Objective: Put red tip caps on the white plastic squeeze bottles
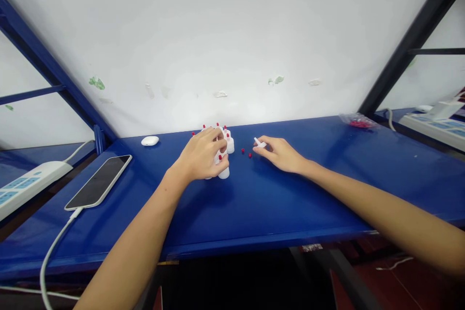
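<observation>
My left hand [207,154] is closed around the upper part of a small white squeeze bottle [224,172] with a red tip. The bottle's base appears to rest on the blue table. Behind and beneath this hand stand several similar red-tipped bottles [230,144], partly hidden by it. To the right, my right hand [278,153] pinches a white pointed nozzle piece [260,143] between thumb and fingers. Two tiny red caps [243,150] lie on the table between the hands.
A charging phone [100,181] and a white earbud case [149,141] lie to the left. Power strips [32,181] flank the blue table [276,208]. A clear bag of red pieces [359,121] sits at the back right, near a dark frame post.
</observation>
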Tool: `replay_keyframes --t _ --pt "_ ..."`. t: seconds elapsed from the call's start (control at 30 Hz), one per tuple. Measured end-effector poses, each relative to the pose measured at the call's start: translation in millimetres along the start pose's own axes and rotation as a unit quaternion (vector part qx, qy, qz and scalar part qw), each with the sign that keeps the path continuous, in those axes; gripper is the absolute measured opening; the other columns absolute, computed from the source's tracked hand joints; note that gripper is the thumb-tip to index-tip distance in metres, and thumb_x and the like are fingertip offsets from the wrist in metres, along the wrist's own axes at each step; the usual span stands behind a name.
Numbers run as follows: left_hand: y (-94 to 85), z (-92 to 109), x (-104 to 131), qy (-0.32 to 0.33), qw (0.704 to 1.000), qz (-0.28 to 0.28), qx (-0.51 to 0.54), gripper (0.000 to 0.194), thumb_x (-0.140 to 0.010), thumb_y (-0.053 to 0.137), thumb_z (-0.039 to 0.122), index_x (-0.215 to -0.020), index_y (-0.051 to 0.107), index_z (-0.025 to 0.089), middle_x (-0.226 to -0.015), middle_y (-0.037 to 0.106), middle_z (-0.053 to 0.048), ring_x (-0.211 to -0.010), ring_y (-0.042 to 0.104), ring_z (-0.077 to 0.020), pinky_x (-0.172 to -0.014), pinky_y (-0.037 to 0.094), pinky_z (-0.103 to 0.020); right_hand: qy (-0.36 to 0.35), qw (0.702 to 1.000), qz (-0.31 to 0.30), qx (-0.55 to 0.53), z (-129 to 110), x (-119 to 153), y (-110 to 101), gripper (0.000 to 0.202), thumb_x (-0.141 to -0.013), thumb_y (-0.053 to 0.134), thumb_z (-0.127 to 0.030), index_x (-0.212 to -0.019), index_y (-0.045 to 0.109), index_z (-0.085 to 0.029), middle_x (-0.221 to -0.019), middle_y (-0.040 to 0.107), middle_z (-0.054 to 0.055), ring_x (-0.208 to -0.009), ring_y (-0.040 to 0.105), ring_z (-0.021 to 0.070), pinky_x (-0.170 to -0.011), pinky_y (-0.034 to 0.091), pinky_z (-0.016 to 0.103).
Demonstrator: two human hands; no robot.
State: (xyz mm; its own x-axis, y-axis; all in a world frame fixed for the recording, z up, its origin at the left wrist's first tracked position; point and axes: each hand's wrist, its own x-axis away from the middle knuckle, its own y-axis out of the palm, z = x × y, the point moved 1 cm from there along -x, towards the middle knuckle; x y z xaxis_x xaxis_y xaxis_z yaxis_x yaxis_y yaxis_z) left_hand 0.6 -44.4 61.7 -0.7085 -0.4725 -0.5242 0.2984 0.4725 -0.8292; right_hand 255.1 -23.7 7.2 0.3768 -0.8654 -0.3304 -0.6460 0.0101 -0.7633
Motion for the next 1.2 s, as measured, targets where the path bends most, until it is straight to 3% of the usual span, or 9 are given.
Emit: replay_keyframes --t 0.13,0.23,0.33,0.47,0.57,0.7,0.87,0.97,1.2 --pt "-0.3 11.7 -4.2 -0.003 0.997 0.070 0.031 0.018 -0.086 0.046 0.021 -0.078 0.061 0.016 -0.080 0.058 -0.006 -0.072 0.051 -0.0170 -0.068 0.044 -0.031 0.001 0.999 0.001 0.047 3.0 -1.3 -1.2 0.025 -0.092 0.052 -0.038 -0.102 0.064 -0.019 -0.088 0.069 0.004 -0.072 0.060 0.0172 -0.068 0.040 0.029" --pt "4.9 36.0 -8.4 0.015 0.991 0.081 0.106 0.020 -0.088 0.044 0.019 -0.077 0.060 0.017 -0.071 0.058 -0.004 -0.065 0.051 -0.0147 -0.066 0.041 -0.029 0.016 0.995 -0.031 0.095 5.0 -1.3 -1.5 0.027 -0.088 0.057 -0.034 -0.111 0.060 -0.020 -0.086 0.070 0.003 -0.074 0.063 0.0184 -0.068 0.041 0.029" --pt "18.0 66.6 -10.2 0.043 0.980 0.013 0.193 0.018 -0.086 0.046 0.019 -0.073 0.058 0.017 -0.067 0.061 -0.001 -0.062 0.052 -0.0126 -0.069 0.038 -0.031 0.008 0.987 -0.044 0.153 5.3 -0.2 -2.5 0.031 -0.087 0.059 -0.035 -0.114 0.057 -0.022 -0.092 0.070 0.003 -0.079 0.064 0.0199 -0.067 0.041 0.029" --pt "41.0 92.1 -8.5 0.044 0.958 -0.092 0.268 0.019 -0.083 0.053 0.021 -0.065 0.055 0.018 -0.057 0.059 0.004 -0.049 0.044 -0.0081 -0.076 0.038 -0.032 -0.026 0.970 -0.055 0.237 4.8 1.0 -3.7 0.034 -0.096 0.046 -0.041 -0.123 0.056 -0.024 -0.115 0.064 0.008 -0.088 0.065 0.0226 -0.068 0.041 0.031" --pt "52.7 89.0 -6.9 -0.002 0.959 -0.106 0.263 0.022 -0.085 0.053 0.023 -0.063 0.053 0.018 -0.053 0.056 0.005 -0.046 0.042 -0.0082 -0.074 0.040 -0.031 -0.045 0.956 -0.073 0.282 3.3 0.6 -3.0 0.039 -0.100 0.037 -0.039 -0.134 0.050 -0.023 -0.121 0.061 0.010 -0.085 0.067 0.0224 -0.065 0.041 0.031" --pt "56.3 69.6 -6.0 -0.074 0.963 -0.107 0.238 0.025 -0.087 0.050 0.023 -0.062 0.053 0.018 -0.054 0.056 0.003 -0.047 0.046 -0.0102 -0.060 0.037 -0.027 -0.071 0.939 -0.081 0.326 -1.3 -1.3 -0.3 0.040 -0.100 0.034 -0.035 -0.134 0.050 -0.018 -0.122 0.062 0.012 -0.090 0.068 0.0247 -0.063 0.040 0.032" --pt "56.6 55.5 -7.4 -0.049 0.962 -0.113 0.243 0.025 -0.085 0.051 0.019 -0.061 0.054 0.018 -0.057 0.056 0.001 -0.052 0.048 -0.0114 -0.055 0.034 -0.026 -0.074 0.926 -0.086 0.359 -6.4 -3.7 1.8 0.040 -0.099 0.035 -0.031 -0.133 0.049 -0.017 -0.121 0.064 0.012 -0.092 0.068 0.0256 -0.063 0.039 0.032" --pt "61.3 51.7 -9.1 -0.070 0.962 -0.100 0.244 0.025 -0.086 0.051 0.019 -0.062 0.055 0.017 -0.058 0.056 0.001 -0.054 0.049 -0.0119 -0.056 0.036 -0.026 -0.066 0.923 -0.086 0.369 -8.6 -4.3 1.0 0.036 -0.097 0.038 -0.030 -0.129 0.049 -0.018 -0.119 0.065 0.012 -0.090 0.068 0.0251 -0.061 0.038 0.031" --pt "73.4 46.3 -11.8 -0.142 0.958 -0.066 0.241 0.015 -0.089 0.049 0.015 -0.096 0.062 0.015 -0.064 0.058 0.002 -0.057 0.053 -0.0128 -0.058 0.042 -0.025 -0.096 0.903 -0.092 0.408 -14.7 -1.4 0.1 0.025 -0.098 0.040 -0.026 -0.115 0.055 -0.017 -0.115 0.063 0.012 -0.085 0.068 0.0228 -0.055 0.030 0.030"
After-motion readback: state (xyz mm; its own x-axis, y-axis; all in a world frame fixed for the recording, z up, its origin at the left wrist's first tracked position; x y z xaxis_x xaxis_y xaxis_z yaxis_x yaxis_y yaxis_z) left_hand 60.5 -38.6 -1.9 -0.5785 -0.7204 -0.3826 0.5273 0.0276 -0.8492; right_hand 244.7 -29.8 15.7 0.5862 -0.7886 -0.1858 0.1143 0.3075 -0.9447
